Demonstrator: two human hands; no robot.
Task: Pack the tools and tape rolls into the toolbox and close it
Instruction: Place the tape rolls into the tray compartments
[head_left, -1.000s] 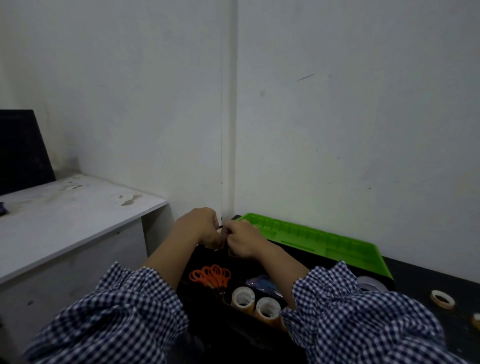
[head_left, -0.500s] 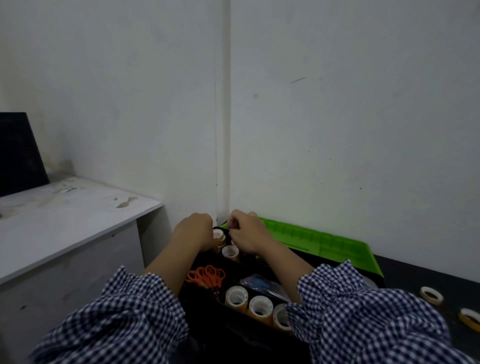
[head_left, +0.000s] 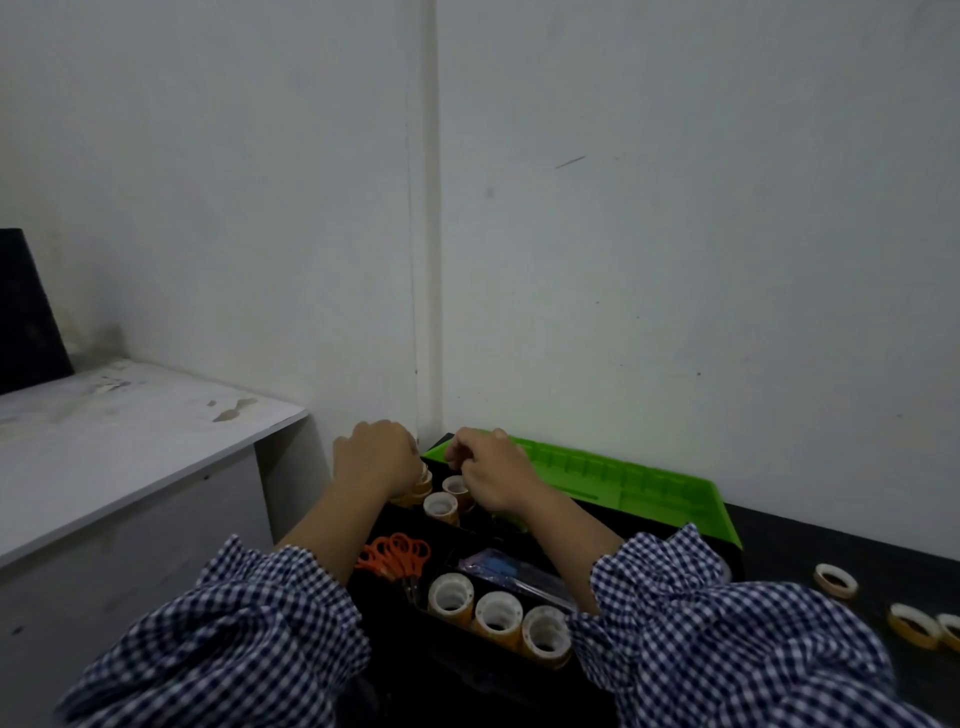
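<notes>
- Black plastic toolbox (head_left: 467, 670) sits open on a dark tabletop (head_left: 810, 540). Its green lid (head_left: 623, 483) is tipped back toward 12 o'clock, against a white wall.
- Both hands work at the box's far end. The left hand (head_left: 376, 457), at 11 o'clock, has its fingers curled down round a tan tape roll (head_left: 420, 483).
- The right hand (head_left: 488, 470), just beside it at 12 o'clock, has bent fingers above two upright rolls (head_left: 440, 506). Whether it holds anything cannot be told.
- Three wide tape rolls (head_left: 498, 616) stand in a row at 6 o'clock inside the box. Orange scissors (head_left: 395, 558) lie at 8 o'clock, and a blue packet (head_left: 496, 566) lies mid-box.
- Three loose tape rolls (head_left: 835, 581) lie flat on the tabletop at 3 o'clock, well apart from the box and not yet packed.
- Each roll is probably light and stiff, with a smooth, slightly slick outer face.
- A sound hold would be thumb inside the core and fingers on the outside. Set on edge, a roll may wander, so it should be packed snug.
</notes>
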